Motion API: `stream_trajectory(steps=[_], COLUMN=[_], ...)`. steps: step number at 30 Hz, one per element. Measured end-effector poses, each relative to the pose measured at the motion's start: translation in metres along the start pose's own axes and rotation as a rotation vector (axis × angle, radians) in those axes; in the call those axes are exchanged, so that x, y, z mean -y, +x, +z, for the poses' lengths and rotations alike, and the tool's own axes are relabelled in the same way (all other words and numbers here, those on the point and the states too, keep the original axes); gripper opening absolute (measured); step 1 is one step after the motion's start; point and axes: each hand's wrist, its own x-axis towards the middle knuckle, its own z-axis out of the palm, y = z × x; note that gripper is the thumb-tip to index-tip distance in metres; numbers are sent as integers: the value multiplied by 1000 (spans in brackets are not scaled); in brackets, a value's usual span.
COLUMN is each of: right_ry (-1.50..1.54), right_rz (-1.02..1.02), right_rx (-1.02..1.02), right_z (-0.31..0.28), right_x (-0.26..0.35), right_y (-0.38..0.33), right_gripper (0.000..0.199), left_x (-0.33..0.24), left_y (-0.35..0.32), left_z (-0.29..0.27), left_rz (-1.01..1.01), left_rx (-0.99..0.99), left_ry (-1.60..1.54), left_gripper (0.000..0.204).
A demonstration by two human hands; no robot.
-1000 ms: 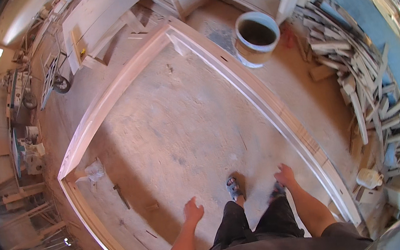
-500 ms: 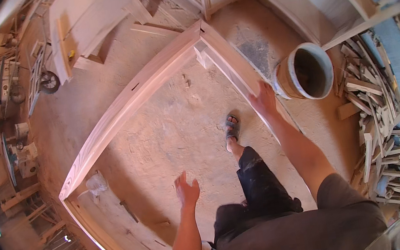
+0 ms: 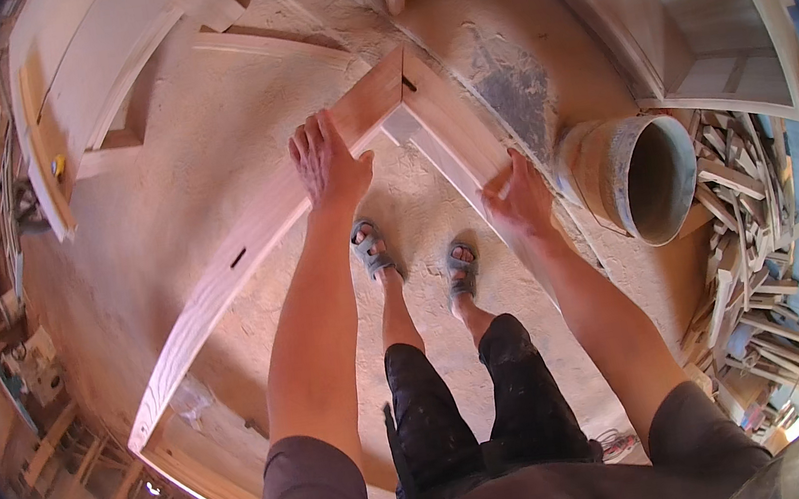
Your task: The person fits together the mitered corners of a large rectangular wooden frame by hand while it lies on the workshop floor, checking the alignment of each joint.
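- The person's left hand (image 3: 328, 163) has moved from above the floor onto the wooden frame's (image 3: 269, 218) upper-left rail, fingers across it, grip firmness unclear.
- Far left, pale panels (image 3: 82, 59) border the dusty floor (image 3: 193, 135).
- Centrally, the frame surrounds the person's sandalled feet (image 3: 462, 261).
- The right hand (image 3: 522, 201) touches the right rail, grip likewise unclear.
- Rightward: bucket (image 3: 596, 173), cabinet carcass (image 3: 701, 8), piled wood offcuts (image 3: 748, 229).
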Motion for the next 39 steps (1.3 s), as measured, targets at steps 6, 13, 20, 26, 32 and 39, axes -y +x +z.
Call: stream_trajectory(steps=[6, 13, 20, 26, 32, 39], right_ry=[-72, -157, -136, -128, -133, -133], right_rz=[-19, 71, 110, 136, 103, 83], right_rx=[-113, -113, -105, -97, -130, -142], right_z=[10, 9, 12, 10, 12, 13], right_x=[5, 13, 16, 20, 15, 15], right_y=[-5, 0, 2, 2, 2, 2], right_gripper=[94, 86, 79, 77, 74, 77], left_x=[-1, 0, 2, 12, 6, -4], left_y=[46, 47, 49, 51, 47, 41], left_z=[24, 27, 25, 23, 26, 27], left_rz=[-5, 21, 9, 29, 13, -2], left_rx=[224, 239, 248, 268, 242, 203], left_ry=[49, 23, 4, -41, -15, 73], left_gripper=[65, 68, 65, 66, 66, 66])
